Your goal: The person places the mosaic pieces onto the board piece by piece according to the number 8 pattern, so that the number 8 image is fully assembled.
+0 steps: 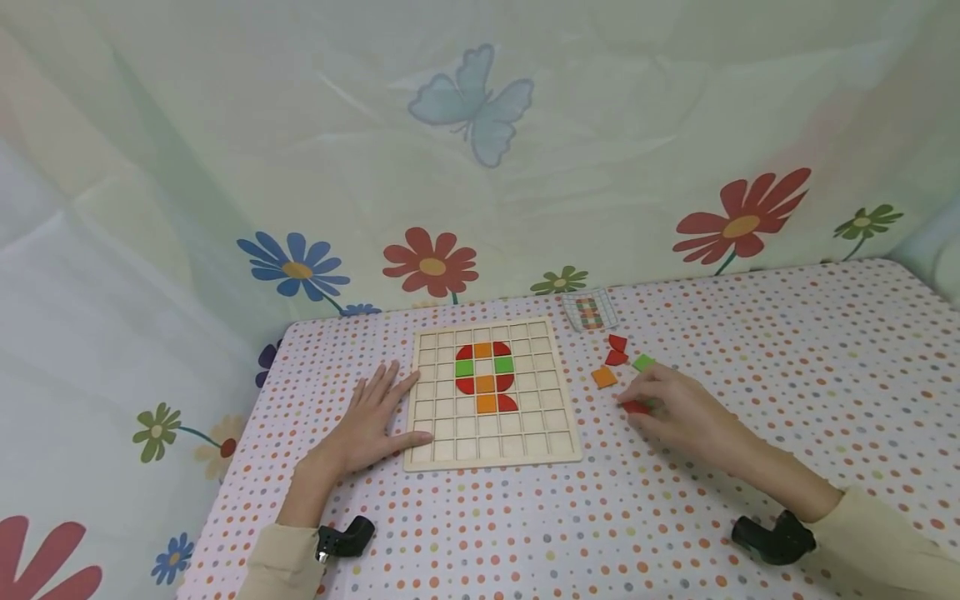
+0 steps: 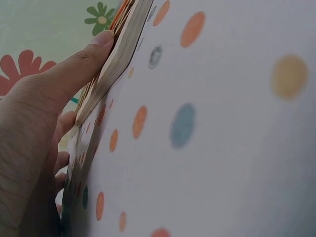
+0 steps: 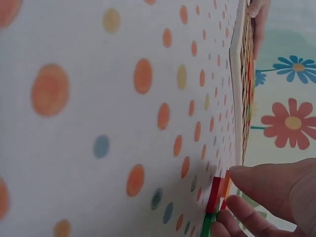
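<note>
My left hand [image 1: 375,425] is spread flat, its thumb and fingers resting on the left edge of a wooden grid board [image 1: 536,425]. The left wrist view shows that thumb [image 2: 81,66] touching the board's rim [image 2: 121,64]. On the board, orange and green squares and red rounded pieces form a ring with a tail. To its right, my right hand [image 1: 678,408] bends its fingers over a red piece [image 1: 636,407] at the table. Whether the fingertips grip it, I cannot tell. A green piece [image 3: 208,223] lies beside the red piece [image 3: 214,195] in the right wrist view.
Near the right hand lie an orange square [image 1: 603,377], two red rounded pieces [image 1: 617,358] and a green square [image 1: 643,362]. A pattern card [image 1: 590,310] sits at the back of the dotted tablecloth [image 1: 525,533]. Behind the table hangs a flowered curtain [image 1: 600,108].
</note>
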`<state>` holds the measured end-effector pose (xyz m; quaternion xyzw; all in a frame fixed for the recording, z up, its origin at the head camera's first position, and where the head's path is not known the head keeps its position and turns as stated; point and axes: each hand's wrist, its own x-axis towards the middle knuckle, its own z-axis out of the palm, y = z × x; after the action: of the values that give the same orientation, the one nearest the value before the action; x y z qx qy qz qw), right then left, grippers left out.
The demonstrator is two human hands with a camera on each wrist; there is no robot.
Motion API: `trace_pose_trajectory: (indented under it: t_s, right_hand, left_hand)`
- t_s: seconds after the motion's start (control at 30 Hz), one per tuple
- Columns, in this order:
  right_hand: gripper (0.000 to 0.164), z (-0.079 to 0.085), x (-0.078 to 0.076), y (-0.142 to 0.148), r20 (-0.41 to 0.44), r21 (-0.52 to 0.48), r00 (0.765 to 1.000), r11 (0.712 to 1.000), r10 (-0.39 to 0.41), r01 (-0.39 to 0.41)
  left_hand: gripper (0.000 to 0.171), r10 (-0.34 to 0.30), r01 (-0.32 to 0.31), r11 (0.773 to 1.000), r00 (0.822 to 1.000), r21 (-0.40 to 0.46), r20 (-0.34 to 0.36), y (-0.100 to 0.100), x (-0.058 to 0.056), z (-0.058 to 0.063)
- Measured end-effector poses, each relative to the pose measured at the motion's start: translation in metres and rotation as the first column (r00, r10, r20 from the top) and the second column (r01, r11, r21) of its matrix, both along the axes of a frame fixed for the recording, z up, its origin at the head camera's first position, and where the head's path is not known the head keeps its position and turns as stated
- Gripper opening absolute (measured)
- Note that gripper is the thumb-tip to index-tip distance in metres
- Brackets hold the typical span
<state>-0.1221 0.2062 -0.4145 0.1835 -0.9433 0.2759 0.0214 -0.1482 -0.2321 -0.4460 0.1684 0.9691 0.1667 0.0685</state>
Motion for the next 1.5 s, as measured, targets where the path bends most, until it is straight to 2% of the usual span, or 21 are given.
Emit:
trace_pose_trajectory:
  t_s: [0.1,0.57,0.83,1.03,1.23,1.5]
  right_hand:
    - [0.020,-0.001,0.001,0.001,-0.016,0.016,1.000,1.000,-0.005,0.005]
    - [0.028,-0.002,0.002,0.001,0.047,0.030,0.998,0.999,-0.042,0.041]
    - [0.023,0.007,0.001,0.003,0.140,0.048,0.989,0.998,-0.050,0.044]
    - [0.024,0.006,-0.001,0.005,0.145,0.049,0.989,0.998,-0.043,0.037]
    - [0.025,0.002,-0.002,0.008,0.153,0.020,0.986,0.998,-0.066,0.064]
    - [0.026,-0.001,-0.001,0.012,0.110,-0.056,0.993,0.997,-0.052,0.059]
  left_hand:
    - [0.101,0.002,-0.002,1.000,1.000,0.004,0.006,-0.001,0.001,-0.001]
    - [0.102,-0.002,0.003,1.000,1.000,0.009,-0.013,-0.001,0.001,0.000]
    - [0.102,-0.003,0.003,1.000,1.000,0.009,-0.012,-0.001,0.002,0.000]
    - [0.101,-0.008,0.008,1.000,1.000,0.012,-0.014,-0.001,0.002,-0.001]
    - [0.101,-0.006,0.006,1.000,1.000,0.004,0.000,-0.001,0.001,-0.001]
    - [0.101,0.003,-0.003,1.000,1.000,0.006,0.002,0.000,0.001,0.000]
